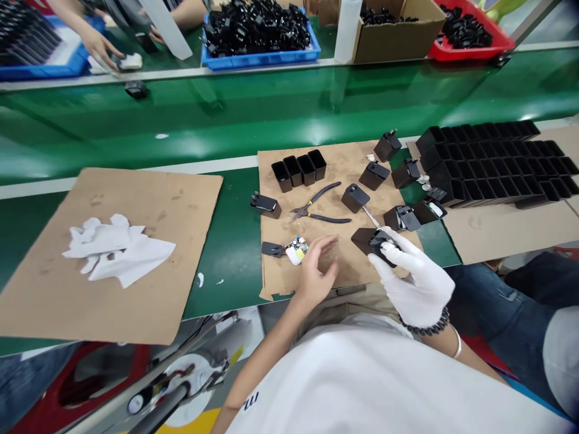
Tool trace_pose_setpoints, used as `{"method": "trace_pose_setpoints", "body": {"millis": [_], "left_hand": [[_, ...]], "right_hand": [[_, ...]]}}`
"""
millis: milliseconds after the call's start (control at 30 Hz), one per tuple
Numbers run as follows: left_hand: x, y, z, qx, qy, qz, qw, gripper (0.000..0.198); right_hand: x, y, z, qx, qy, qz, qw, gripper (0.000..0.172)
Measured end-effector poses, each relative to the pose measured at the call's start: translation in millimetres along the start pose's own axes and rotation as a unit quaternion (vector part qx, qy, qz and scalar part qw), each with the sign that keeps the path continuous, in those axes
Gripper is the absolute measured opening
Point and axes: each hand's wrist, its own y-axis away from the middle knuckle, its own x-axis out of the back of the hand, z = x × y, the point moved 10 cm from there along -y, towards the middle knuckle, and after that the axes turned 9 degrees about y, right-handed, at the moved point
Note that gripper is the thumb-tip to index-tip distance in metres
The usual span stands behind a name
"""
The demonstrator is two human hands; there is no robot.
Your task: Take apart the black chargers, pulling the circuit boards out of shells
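My right hand (414, 277), in a white glove, is closed on a black plug charger (364, 239) over the cardboard mat. A thin pale metal strip (371, 217) sticks out near its fingers; I cannot tell whether the hand grips it. My bare left hand (318, 271) is open with fingers apart, holding nothing. Just left of it lies a small circuit board (296, 248) wired to a black plug cap (272, 249). Pliers (312, 211) with dark handles lie spread beyond the hands. Another black charger (355, 198) sits between the pliers and my right hand.
Four-sided black empty cases (299, 170) stand in a row at the mat's back. More chargers (374, 175) and a large block of cases (493, 160) lie right. White gloves (115, 244) rest on the left cardboard (181, 289). Across the green belt (203, 123), a co-worker's hand (102, 48) works.
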Motion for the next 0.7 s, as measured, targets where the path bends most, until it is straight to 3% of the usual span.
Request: {"method": "trace_pose_setpoints", "body": {"millis": [100,200,300,433,700], "left_hand": [[4.4,-1,-1,0.01,-0.004,0.017,1.0,0.03],[0.9,-7,-2,0.026,-0.003,0.014,1.0,0.03],[-14.0,-17,-6,0.053,0.024,-0.013,0.998,0.036],[-34.1,-27,-15,0.096,0.065,-0.041,0.992,0.031],[-35.2,-34,-16,0.095,0.049,-0.048,0.993,0.027]], "right_hand": [[-36,12,15,-0.018,-0.007,-0.076,0.997,0.015],[-56,21,25,-0.016,-0.029,-0.1,0.994,0.017],[-59,22,29,-0.019,-0.037,-0.125,0.991,0.022],[-52,17,28,-0.017,-0.038,-0.131,0.991,0.022],[-61,11,26,-0.008,-0.013,-0.14,0.99,0.019]]}}
